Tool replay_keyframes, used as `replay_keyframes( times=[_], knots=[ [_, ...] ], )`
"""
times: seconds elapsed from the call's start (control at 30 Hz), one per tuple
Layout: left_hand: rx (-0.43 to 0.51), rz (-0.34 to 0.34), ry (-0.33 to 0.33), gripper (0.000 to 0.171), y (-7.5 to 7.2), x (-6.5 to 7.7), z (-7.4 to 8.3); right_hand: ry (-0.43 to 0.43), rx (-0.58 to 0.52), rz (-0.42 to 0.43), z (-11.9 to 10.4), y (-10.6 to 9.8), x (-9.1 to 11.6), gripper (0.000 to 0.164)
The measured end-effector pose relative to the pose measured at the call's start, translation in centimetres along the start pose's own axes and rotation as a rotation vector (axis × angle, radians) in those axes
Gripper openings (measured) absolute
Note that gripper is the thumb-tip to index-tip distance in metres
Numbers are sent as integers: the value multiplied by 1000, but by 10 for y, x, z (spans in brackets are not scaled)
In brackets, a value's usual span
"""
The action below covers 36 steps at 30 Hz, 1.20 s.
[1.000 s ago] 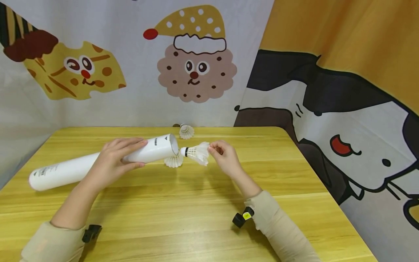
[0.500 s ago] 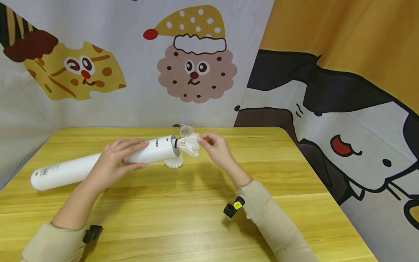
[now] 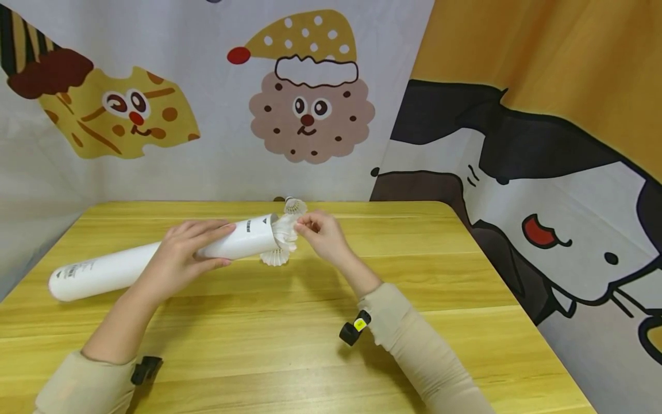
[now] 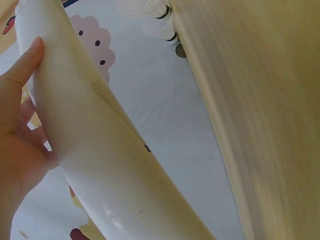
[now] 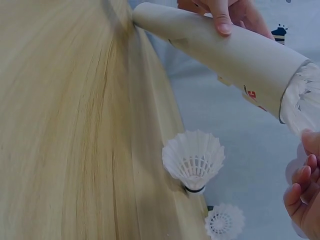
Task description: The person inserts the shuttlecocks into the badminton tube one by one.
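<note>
A long white shuttlecock tube [image 3: 243, 237] lies tilted across my left hand [image 3: 181, 250], whose fingers and thumb wrap its upper part. Its mouth points right and sits higher than its far left end. At that mouth, a feathered shuttlecock [image 3: 286, 230] is partly inside, cork hidden, with its feather skirt sticking out. My right hand [image 3: 326, 236] pinches the skirt's edge between thumb and fingertips. In the right wrist view the skirt [image 5: 302, 102] fills the tube's opening, with the right thumb right at the feathers.
One loose shuttlecock [image 3: 275, 256] lies on the wooden table [image 3: 289, 345] just below the tube's mouth. Another shuttlecock [image 3: 295, 206] rests near the back edge. Behind the table hangs a printed curtain [image 3: 207, 172].
My right hand has moved left, carrying the shuttlecock from outside the tube's mouth to partly inside it, cork first. The left hand and tube have barely moved.
</note>
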<state>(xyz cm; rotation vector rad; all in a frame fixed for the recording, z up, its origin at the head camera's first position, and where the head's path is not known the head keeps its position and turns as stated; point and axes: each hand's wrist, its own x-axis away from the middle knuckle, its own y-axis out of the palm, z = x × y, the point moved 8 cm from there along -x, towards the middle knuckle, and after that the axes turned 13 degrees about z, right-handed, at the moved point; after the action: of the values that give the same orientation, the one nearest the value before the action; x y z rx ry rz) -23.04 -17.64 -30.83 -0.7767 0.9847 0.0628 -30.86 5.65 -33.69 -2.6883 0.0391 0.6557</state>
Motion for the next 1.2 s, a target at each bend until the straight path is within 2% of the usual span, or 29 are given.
replay_keyframes(
  times=[0.23, 0.53, 1.2],
  knots=[
    [-2, -12, -1, 74, 2, 0, -1, 36, -1, -3, 1, 7, 0, 8],
    [-6, -35, 18, 77, 3, 0, 1, -4, -16, -4, -7, 15, 1, 9],
    [-22, -56, -5, 75, 3, 1, 1, 18, -27, 29, -13, 22, 0, 11]
  ],
)
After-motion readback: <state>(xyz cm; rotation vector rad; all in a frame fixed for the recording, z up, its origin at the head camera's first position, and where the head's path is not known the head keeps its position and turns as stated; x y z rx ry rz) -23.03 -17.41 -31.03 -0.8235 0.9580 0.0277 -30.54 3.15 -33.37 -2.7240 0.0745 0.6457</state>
